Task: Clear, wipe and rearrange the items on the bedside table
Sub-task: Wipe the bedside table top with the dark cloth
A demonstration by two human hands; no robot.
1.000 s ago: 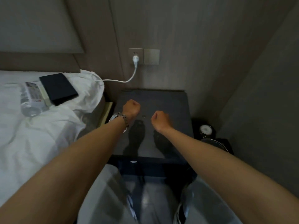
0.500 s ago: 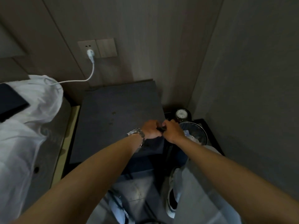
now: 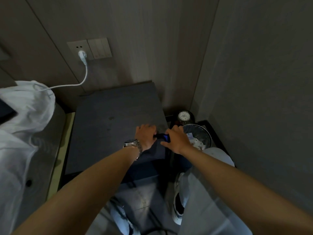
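Gripping a dark blue cloth (image 3: pixel 163 136), both hands meet.

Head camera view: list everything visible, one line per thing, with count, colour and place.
bedside table: one, dark grey, centre, against the wall
dark blue object: one, held between both hands at the table's right front edge; what it is cannot be told
charger cable: one, white, from wall socket towards the bed
switch panel: one, beige, right of the socket
bedding: white, left
waste bin: one, dark mesh, paper inside, right of the table
round-lidded container: one, dark, behind the bin
wristwatch: one, silver, left wrist
shoe: one, white, floor
left hand: closed on the object
right hand: closed on the object
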